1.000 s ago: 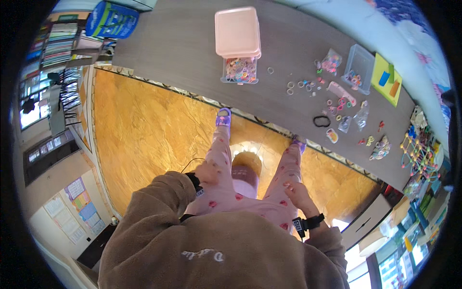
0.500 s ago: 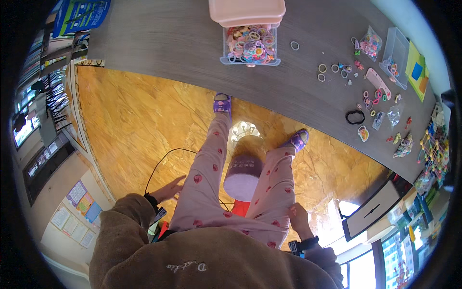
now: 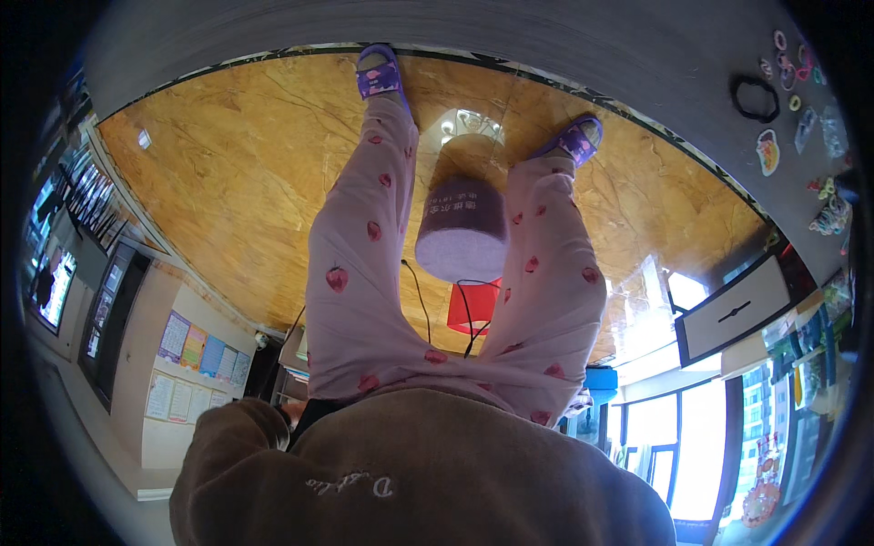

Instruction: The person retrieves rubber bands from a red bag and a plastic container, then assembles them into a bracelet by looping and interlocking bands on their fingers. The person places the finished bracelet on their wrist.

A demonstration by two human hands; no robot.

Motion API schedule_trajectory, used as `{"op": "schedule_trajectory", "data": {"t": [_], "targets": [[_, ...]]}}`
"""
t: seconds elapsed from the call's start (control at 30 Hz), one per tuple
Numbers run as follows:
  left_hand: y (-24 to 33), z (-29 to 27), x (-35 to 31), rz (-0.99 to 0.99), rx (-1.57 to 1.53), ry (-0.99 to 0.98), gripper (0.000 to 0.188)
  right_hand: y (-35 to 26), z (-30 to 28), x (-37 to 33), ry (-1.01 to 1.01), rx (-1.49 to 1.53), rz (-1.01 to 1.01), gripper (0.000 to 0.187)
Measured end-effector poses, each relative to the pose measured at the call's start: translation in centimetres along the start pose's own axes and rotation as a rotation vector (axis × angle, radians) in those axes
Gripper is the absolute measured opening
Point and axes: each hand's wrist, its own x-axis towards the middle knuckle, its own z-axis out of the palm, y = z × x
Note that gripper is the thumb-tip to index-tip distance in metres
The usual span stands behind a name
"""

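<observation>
My left hand (image 3: 293,412) shows only as a sliver beside my left hip, past the brown fleece sleeve (image 3: 232,432); its fingers are hidden. Beside my right thigh a small part of my right hand (image 3: 580,400) peeks out, too little to read its fingers. Both are nearest my pink strawberry-print trousers (image 3: 350,246); contact cannot be made out. Purple slippers (image 3: 378,80) are on my feet. Between my legs stands a round purple stool (image 3: 462,241), with a red object (image 3: 472,308) and a thin black cable (image 3: 419,296) nearer me.
A grey table (image 3: 273,23) runs along the far side. At its right lie a black hair band (image 3: 755,98), a small patterned piece (image 3: 768,152) and several colourful hair ties. A white cabinet (image 3: 736,309) stands at right; papers (image 3: 177,396) hang on the left wall.
The view has tilted toward my body, so the pink-lidded box and most of the table items have left the picture. Both hands have drawn back beside my hips, mostly out of sight.
</observation>
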Motion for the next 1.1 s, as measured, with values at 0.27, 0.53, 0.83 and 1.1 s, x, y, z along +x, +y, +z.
{"op": "schedule_trajectory", "data": {"t": [0.27,0.53,0.83,1.1], "targets": [[1.2,0.2,1.6,-0.045,0.070,0.012,0.038,0.4,-0.1,2.6,0.029,0.043,0.085,0.025],[3.2,-1.6,5.5,-0.032,0.168,0.027,0.029,1.9,0.6,4.5,0.073,0.072,0.157,0.022],[4.1,-1.6,13.5,0.034,0.307,0.083,0.021,5.2,2.6,8.3,0.147,0.100,0.236,0.020],[3.1,-2.7,21.0,0.106,0.383,0.133,0.016,9.6,5.0,12.3,0.198,0.115,0.304,0.019]]}}
